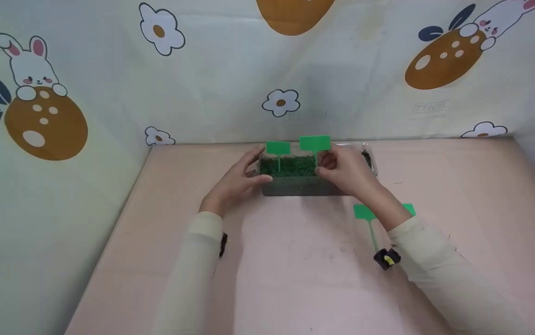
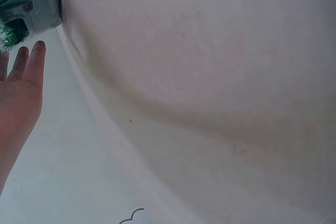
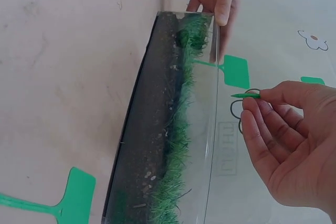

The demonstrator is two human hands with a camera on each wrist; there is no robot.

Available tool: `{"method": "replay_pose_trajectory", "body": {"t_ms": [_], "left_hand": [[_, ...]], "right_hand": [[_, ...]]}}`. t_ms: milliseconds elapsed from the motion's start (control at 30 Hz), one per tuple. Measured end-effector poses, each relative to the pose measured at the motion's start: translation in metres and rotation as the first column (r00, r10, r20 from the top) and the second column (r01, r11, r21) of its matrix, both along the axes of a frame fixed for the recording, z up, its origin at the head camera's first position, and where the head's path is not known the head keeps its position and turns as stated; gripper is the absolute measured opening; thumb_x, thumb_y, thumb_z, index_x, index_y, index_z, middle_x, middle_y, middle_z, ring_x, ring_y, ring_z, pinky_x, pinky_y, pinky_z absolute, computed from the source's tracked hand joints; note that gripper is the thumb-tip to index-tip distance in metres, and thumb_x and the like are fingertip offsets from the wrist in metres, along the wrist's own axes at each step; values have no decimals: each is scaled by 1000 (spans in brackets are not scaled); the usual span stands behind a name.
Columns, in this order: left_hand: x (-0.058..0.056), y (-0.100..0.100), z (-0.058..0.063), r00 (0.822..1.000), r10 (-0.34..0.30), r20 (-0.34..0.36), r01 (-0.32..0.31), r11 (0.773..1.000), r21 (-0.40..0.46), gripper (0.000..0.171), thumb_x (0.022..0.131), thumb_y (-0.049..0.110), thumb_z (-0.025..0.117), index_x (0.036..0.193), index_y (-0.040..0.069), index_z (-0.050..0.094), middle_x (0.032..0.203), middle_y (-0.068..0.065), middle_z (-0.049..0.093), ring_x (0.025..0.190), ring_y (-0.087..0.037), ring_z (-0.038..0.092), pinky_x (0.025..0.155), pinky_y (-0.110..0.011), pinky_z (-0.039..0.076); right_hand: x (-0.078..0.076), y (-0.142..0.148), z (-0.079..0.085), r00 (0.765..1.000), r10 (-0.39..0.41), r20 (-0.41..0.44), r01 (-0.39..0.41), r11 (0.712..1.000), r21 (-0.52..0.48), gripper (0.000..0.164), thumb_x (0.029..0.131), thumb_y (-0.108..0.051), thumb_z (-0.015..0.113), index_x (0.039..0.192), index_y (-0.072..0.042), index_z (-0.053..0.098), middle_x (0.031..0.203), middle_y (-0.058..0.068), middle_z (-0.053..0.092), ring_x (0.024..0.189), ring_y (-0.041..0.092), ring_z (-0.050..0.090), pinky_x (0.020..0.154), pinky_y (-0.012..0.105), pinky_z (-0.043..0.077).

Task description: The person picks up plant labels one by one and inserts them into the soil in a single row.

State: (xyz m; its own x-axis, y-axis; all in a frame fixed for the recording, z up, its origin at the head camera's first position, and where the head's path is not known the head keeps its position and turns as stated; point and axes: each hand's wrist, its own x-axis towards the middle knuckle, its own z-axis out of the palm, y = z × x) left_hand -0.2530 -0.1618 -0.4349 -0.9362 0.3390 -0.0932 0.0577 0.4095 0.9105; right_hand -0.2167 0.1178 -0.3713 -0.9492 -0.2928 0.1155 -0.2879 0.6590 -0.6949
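A clear-walled planter box (image 1: 304, 186) with dark soil and green grass (image 3: 178, 145) stands against the back wall. My left hand (image 1: 239, 179) holds its left end, thumb at the front and fingers reaching behind. In the left wrist view, the left hand's fingers (image 2: 34, 64) look long and nearly straight beside the box. One green T-shaped plant label (image 1: 278, 148) stands upright in the grass near that hand. My right hand (image 1: 348, 170) pinches a second label (image 1: 314, 143) by its stem. In the right wrist view, the stem's pointed tip (image 3: 239, 96) is above the rim, outside the grass.
Below the box, two more green labels lie on the pink tabletop (image 1: 295, 260): one label (image 1: 365, 212) shows its stem, the other label (image 1: 409, 209) is partly hidden by the right forearm. A patterned wall covering (image 1: 230, 93) rises right behind the box.
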Motion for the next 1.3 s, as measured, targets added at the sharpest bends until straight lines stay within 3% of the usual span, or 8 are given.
{"method": "replay_pose_trajectory", "body": {"t_ms": [733,900,1300], "left_hand": [[-3,1,-1,1000,7,2,-7,1000,-3,90,87,32,78,159,32,23,166,6,22,155,-21,19,124,-44,31],[-1,1,0,1000,4,4,-4,1000,-1,89,88,31,77,159,32,23,167,5,20,155,-22,20,124,-44,30],[0,0,1,1000,-18,-3,18,1000,1,87,91,29,74,159,32,21,168,4,16,155,-23,19,124,-44,31]], "right_hand": [[-27,-10,-15,997,-48,54,49,998,-24,21,94,-13,67,112,-1,66,107,17,70,102,30,68,88,45,58],[-33,-12,-19,995,-51,89,56,997,-50,18,93,-13,68,108,-3,67,106,16,71,101,29,68,87,43,58],[-46,-15,-27,992,-81,94,82,997,-8,13,93,-13,69,102,-3,71,103,16,74,96,28,70,83,41,58]]}}
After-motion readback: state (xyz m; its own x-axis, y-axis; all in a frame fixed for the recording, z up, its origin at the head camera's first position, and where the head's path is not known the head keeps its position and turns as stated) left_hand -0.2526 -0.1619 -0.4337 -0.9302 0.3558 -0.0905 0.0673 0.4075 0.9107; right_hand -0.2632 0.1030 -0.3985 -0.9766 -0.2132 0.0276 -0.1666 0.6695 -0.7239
